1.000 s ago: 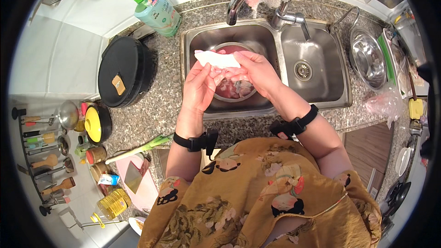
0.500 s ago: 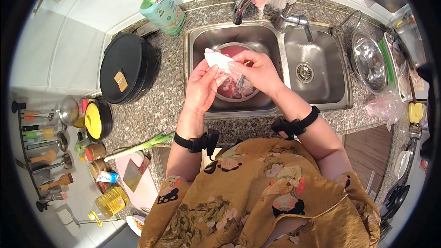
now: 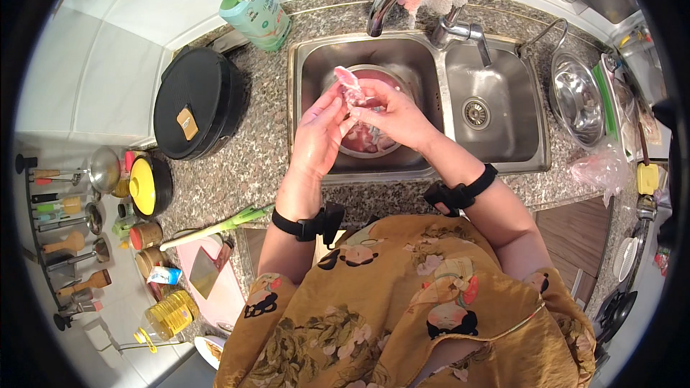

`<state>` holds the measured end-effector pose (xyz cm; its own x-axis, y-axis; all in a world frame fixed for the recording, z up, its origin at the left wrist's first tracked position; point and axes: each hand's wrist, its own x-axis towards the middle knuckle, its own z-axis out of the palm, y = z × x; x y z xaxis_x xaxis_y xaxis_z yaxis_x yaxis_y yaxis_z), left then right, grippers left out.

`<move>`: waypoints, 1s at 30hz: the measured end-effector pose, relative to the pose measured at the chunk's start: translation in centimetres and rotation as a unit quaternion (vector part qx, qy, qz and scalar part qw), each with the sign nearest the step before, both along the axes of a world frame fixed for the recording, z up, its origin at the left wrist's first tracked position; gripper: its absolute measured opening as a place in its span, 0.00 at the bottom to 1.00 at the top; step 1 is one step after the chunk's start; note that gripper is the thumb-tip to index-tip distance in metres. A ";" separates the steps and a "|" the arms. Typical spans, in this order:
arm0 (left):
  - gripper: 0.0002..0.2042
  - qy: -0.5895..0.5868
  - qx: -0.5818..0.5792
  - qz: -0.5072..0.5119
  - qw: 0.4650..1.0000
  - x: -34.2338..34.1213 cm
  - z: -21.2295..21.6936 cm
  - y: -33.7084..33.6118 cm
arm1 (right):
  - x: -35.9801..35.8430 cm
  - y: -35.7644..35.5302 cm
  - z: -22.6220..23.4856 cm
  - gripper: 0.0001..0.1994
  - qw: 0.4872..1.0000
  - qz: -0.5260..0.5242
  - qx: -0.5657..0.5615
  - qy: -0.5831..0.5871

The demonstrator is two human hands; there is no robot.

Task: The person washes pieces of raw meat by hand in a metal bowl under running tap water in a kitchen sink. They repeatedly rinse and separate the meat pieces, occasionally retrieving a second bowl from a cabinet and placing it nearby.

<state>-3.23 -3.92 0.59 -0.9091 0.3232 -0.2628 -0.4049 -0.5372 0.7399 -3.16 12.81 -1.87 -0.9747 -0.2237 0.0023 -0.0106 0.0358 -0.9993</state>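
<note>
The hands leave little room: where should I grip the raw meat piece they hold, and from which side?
Grip the free pink end of the raw meat piece, probably coming from the far side of the sink. That end juts out beyond the left hand and the right hand, which partly cover the nearer part, and it looks narrow enough to pinch.

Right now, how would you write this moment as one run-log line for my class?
left hand: holding raw meat piece | right hand: holding same piece | metal bowl: in left sink basin, beneath hands, more meat inside
</note>
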 end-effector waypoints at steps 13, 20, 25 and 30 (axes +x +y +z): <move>0.20 0.011 -0.020 -0.024 0.999 -0.3 -0.3 0.3 | -1.2 2.5 0.1 0.13 0.869 0.036 -0.418 -0.264; 0.18 0.004 -0.060 -0.066 0.996 -0.2 -1.7 1.7 | -1.9 7.9 -2.2 0.12 0.876 -0.163 -0.341 -0.299; 0.15 -0.042 -0.066 -0.064 0.995 -0.9 -2.7 0.7 | -4.2 17.1 -3.8 0.22 0.940 -0.247 -0.033 -0.232; 0.13 -0.070 -0.083 -0.071 0.992 -2.6 -3.8 1.0 | -5.7 21.3 -4.9 0.37 0.935 -0.254 0.135 -0.205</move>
<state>-5.80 -2.93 -3.23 -0.8083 0.3874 -0.4434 -0.5728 -0.3432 0.7443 -8.86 34.11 -6.80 -0.8617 0.3307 -0.3848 0.4586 0.1829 -0.8696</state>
